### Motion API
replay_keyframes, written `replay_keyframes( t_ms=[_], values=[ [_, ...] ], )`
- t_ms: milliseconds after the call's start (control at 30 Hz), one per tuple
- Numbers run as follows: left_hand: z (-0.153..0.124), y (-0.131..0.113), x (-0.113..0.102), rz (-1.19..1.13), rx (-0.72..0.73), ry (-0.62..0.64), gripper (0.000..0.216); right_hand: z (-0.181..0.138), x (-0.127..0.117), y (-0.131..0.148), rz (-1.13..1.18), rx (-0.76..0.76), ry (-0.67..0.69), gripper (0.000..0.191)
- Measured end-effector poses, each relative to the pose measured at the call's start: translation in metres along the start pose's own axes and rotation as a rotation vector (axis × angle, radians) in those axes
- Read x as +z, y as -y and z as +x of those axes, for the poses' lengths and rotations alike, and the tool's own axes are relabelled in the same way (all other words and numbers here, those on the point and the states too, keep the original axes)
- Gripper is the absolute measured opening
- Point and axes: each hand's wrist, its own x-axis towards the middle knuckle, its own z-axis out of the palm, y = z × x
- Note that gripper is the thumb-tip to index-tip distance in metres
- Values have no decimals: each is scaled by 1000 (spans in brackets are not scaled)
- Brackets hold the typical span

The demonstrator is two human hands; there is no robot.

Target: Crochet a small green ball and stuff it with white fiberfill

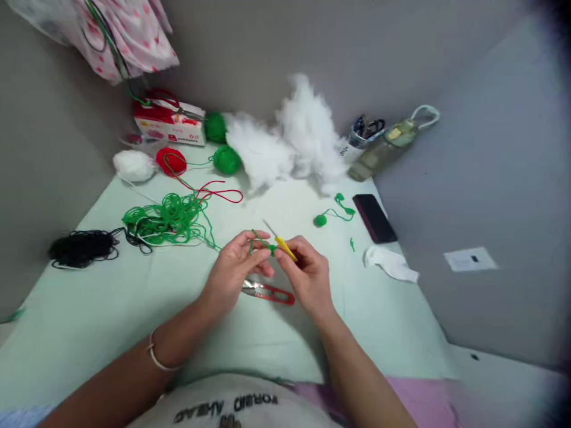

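Near the middle of the table, my right hand [307, 273] is closed around a crochet hook [285, 247] with a yellow handle, its thin metal shaft pointing up and left. My left hand [234, 267] pinches a small green crochet piece [272, 249], and green yarn runs over its fingers. The fingertips of both hands meet at this piece. From my left hand the strand leads back to a loose heap of green yarn [172, 220]. Just below the hands lie thread snips [274, 294] with a red handle, their blades partly hidden by my left hand.
Black yarn [84, 248], a white ball [134, 165], a red ball [172, 161] and a green ball [227, 160] lie leftward. White stuffing [307, 137] is heaped at the back. A bottle [383, 151], a phone [375, 219] and white cloth [391, 264] are on the right.
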Motion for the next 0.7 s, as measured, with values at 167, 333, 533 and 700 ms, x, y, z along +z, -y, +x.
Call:
replay_keyframes(
  t_ms=[167,333,533,700],
  values=[
    [0,0,3,-92,-110,41,26,6,-2,-6,395,453,246,29],
    [2,1,5,-70,-89,38,18,7,-7,-5,481,523,241,33],
    [5,0,10,-57,-85,48,16,3,-26,3,283,101,-101,40],
    [3,-1,11,-56,-94,42,16,-8,-26,2,223,-78,-79,33]
  ],
)
